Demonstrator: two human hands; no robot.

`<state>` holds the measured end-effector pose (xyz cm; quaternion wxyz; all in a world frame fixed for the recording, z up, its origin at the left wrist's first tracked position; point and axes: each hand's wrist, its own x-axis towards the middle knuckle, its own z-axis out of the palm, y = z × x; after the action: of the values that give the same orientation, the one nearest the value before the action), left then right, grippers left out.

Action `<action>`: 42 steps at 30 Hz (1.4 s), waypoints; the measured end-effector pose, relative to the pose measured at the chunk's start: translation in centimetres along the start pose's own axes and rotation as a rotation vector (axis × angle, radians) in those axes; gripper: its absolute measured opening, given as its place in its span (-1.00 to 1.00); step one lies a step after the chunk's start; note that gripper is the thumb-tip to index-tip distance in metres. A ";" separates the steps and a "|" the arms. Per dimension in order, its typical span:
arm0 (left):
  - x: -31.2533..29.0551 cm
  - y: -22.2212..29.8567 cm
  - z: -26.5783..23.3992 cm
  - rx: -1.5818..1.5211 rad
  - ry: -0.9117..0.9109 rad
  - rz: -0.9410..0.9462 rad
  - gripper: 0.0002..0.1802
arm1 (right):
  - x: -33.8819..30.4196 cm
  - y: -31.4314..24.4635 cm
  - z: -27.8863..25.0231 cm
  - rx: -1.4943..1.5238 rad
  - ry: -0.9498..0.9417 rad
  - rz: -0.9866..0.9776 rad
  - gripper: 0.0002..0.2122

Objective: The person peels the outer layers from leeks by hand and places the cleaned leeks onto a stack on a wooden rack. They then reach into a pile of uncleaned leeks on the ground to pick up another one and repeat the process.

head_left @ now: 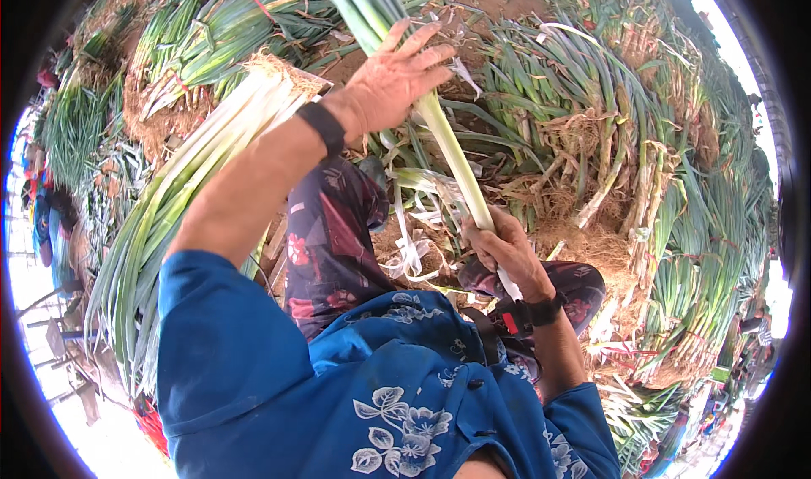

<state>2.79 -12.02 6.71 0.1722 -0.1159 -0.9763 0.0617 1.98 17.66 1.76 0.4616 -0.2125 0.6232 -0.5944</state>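
A long leek (454, 154) slants across the middle, its green leaves up at the top and its pale end down by my lap. My left hand (393, 82) lies across it where the leaves begin, fingers over the stalk and somewhat apart; the thumb is hidden. Lower down, my right hand (507, 255) is closed round the pale end, with a whitish tip showing below. Loose whitish peel (410, 255) hangs between my knees. Beside my left forearm lies a pile of cleaned leeks (198, 162), pale ends pointing away from me.
Bundles of untrimmed leeks (583, 99) with roots and dry husks lie at the right. More tied bundles (228, 40) lie at the far left. Leek scraps (431, 196) litter the soil ahead of my knees. My patterned trouser leg (325, 242) stands close to the left pile.
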 end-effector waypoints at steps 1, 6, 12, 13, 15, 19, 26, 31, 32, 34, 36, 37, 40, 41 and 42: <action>0.0 -0.8 -0.1 0.068 -0.084 0.013 -0.36 | 0.0 0.0 -0.2 0.009 -0.025 0.039 -0.76; -1.5 -1.5 -1.3 0.143 -0.139 0.050 -0.75 | 4.0 -1.4 -1.5 -0.702 0.105 -0.302 -0.63; -4.1 -0.1 -5.2 0.135 -0.287 -0.144 -0.82 | 12.0 -6.4 7.0 -1.035 0.238 -0.794 -0.70; -5.1 -0.5 -6.2 0.102 -0.325 -0.206 -0.84 | 12.5 -6.8 7.4 -1.092 0.183 -0.766 -0.70; -8.2 -2.2 -8.7 0.073 -0.350 -0.288 -0.86 | 13.3 -6.2 7.8 -1.214 0.114 -0.812 -0.72; -17.8 -7.3 -14.0 0.202 -0.186 -0.523 -0.78 | 14.5 -3.3 -0.9 -1.446 0.186 -0.637 -0.76; -30.1 -12.3 -21.5 0.473 -0.418 -0.980 -0.77 | 17.7 -1.1 -16.2 -1.225 0.507 -0.229 -0.66; -35.1 -13.7 -18.3 0.362 -0.482 -1.148 -0.64 | 20.8 1.8 -11.6 -1.191 0.414 -0.155 -0.62; -34.6 -13.5 -17.7 0.315 -0.497 -1.176 -0.59 | 21.2 2.9 -10.4 -1.081 0.402 -0.269 -0.65; -34.1 -12.0 -17.1 0.248 -0.519 -1.197 -0.54 | 21.0 3.1 -6.6 -0.914 0.310 -0.407 -0.69; -33.3 -10.3 -17.0 0.129 -0.483 -1.147 -0.49 | 21.9 1.4 -1.1 -0.845 0.202 -0.506 -0.70; -32.7 -9.2 -17.1 0.115 -0.488 -1.134 -0.49 | 22.6 0.7 1.9 -0.823 0.164 -0.588 -0.70; -31.8 -5.2 -17.3 0.104 -0.438 -1.104 -0.42 | 22.3 -4.3 13.0 -0.787 -0.062 -0.696 -0.62; -31.3 -4.3 -16.7 0.076 -0.442 -1.102 -0.42 | 22.6 -5.2 15.0 -0.783 -0.119 -0.769 -0.58; -30.9 -3.3 -16.6 0.061 -0.457 -1.111 -0.42 | 23.3 -5.4 16.7 -0.795 -0.194 -0.795 -0.54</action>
<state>36.20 -21.48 12.75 -0.0322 0.4327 -0.9008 0.0137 3.00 -11.51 1.55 0.1424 -0.6417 0.6257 -0.4200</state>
